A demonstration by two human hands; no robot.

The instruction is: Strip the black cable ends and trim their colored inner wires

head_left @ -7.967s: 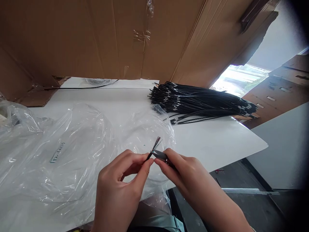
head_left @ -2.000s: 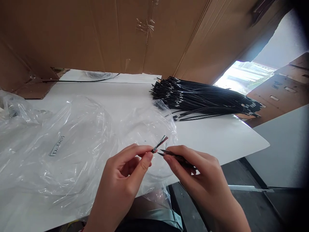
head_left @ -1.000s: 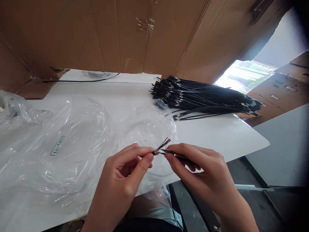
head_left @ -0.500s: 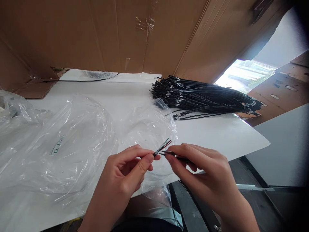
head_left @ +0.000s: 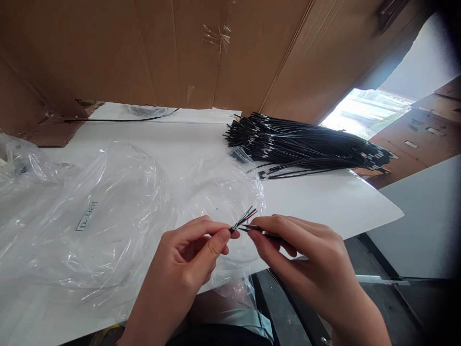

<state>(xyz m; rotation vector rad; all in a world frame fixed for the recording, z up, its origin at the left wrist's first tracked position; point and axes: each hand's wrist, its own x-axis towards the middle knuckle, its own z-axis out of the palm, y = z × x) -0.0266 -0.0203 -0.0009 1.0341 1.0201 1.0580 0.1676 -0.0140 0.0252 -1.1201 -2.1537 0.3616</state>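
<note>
The left hand point(head_left: 196, 257) and the right hand point(head_left: 302, 254) almost meet over the front edge of a white, flat-topped table point(head_left: 324, 202). Loose, crinkled clear plastic film with dark green lettering point(head_left: 118, 226) covers the table's left side, and a rounded sheet of clear plastic point(head_left: 216, 187) spreads below and beyond the fingertips. Behind lies a thick bundle of thin black cables point(head_left: 298, 144), beneath a tall brown cardboard panel point(head_left: 144, 53). The left thumb and forefinger pinch a black-sheathed cable end point(head_left: 232, 230), its fine green, red and dark wires point(head_left: 250, 215) fanned toward the right. The right hand, fingers closed together, grips dark, slender metal tweezers point(head_left: 256, 228), their prongs slightly parted beside the wires; whether they touch is unclear.
</note>
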